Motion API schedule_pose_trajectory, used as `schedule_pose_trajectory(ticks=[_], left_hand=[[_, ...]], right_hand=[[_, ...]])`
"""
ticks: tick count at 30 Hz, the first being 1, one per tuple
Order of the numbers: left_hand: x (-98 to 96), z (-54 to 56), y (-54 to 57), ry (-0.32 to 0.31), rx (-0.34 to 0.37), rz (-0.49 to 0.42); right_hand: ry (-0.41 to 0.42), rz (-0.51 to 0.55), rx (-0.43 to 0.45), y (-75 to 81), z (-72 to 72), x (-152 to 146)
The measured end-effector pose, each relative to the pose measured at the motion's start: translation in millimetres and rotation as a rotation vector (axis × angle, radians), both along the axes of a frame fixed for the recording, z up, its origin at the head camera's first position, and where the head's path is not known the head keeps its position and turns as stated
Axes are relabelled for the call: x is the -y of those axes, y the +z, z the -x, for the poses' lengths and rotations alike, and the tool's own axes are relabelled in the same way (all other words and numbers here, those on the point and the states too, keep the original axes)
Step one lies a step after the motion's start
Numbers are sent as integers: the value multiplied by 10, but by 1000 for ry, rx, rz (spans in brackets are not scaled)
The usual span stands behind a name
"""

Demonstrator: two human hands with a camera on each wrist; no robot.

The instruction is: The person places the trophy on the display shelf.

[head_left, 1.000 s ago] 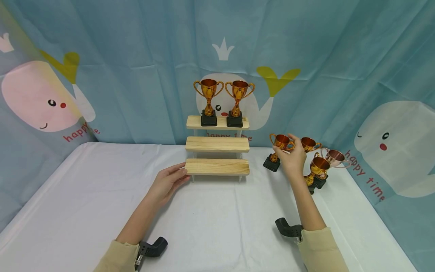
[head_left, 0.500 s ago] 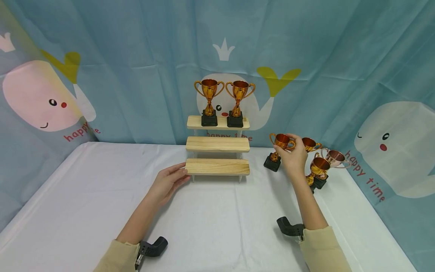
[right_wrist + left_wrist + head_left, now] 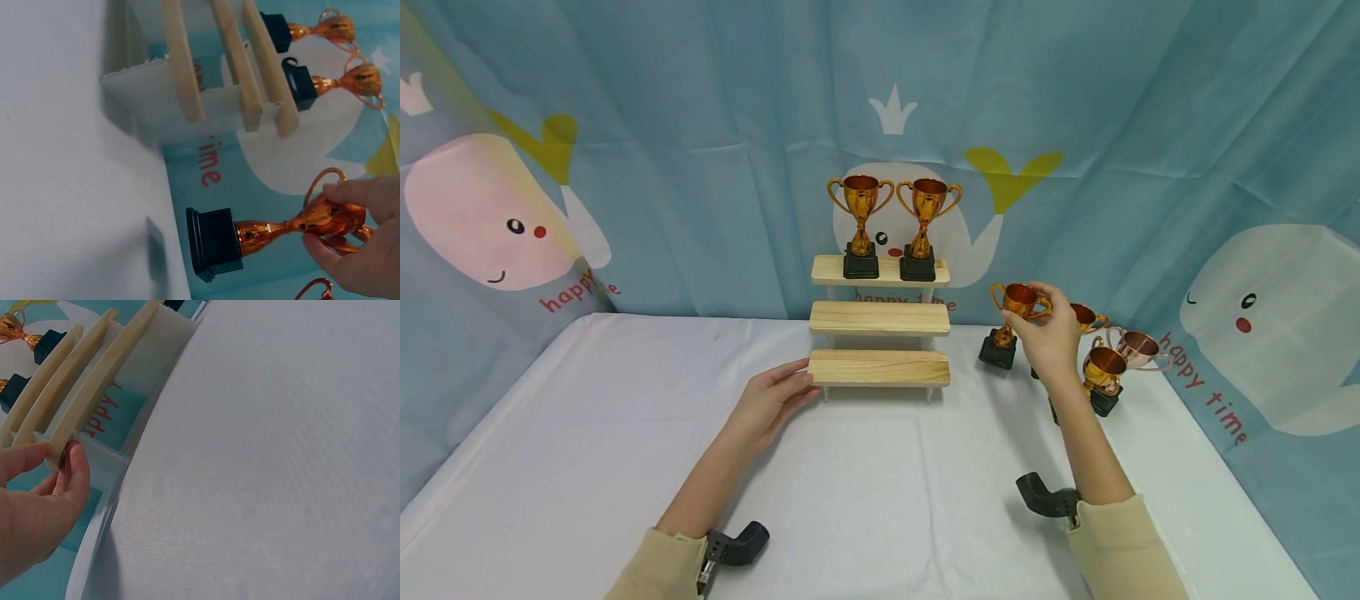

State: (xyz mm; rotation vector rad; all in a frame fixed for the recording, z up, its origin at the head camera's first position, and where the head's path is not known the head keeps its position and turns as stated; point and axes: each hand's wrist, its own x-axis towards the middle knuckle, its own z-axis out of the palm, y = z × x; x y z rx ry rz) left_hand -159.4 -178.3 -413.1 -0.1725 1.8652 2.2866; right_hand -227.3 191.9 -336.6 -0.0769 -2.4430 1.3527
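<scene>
My left hand [image 3: 773, 404] pinches the left end of the bottom step of a three-tier wooden display stand [image 3: 878, 368]; the left wrist view shows the thumb above the board [image 3: 94, 387] and fingers beneath. At the right, my right hand [image 3: 1051, 337] grips a gold trophy cup [image 3: 997, 350] by its bowl, between thumb and fingers. That trophy's black base [image 3: 215, 240] hangs just off the white table, its shadow apart from it in the right wrist view. Two matching trophies, one at left [image 3: 861, 200] and one at right [image 3: 928, 204], stand upright on the top step.
Behind and beside the right hand stand more trophies: a gold one [image 3: 1105, 367], a rose-gold one [image 3: 1138, 348] and another gold one [image 3: 1086, 317] partly hidden by the hand. A blue curtain [image 3: 700, 208] with whale prints hangs behind the white-covered table [image 3: 865, 500].
My right hand has raised the gold trophy slightly, off the table. The left hand and the stand have stayed in place.
</scene>
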Motion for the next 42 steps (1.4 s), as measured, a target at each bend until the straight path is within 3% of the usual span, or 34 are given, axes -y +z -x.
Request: schedule_pose_trajectory(ticks=[13, 30, 42], left_hand=[[2, 11, -7, 4, 11, 1], [0, 3, 3, 4, 9, 2], [-4, 11, 1, 10, 12, 8]], right_hand=[[67, -2, 35, 228, -45, 30], [160, 60, 3, 444, -42, 114], [181, 72, 2, 586, -57, 242]])
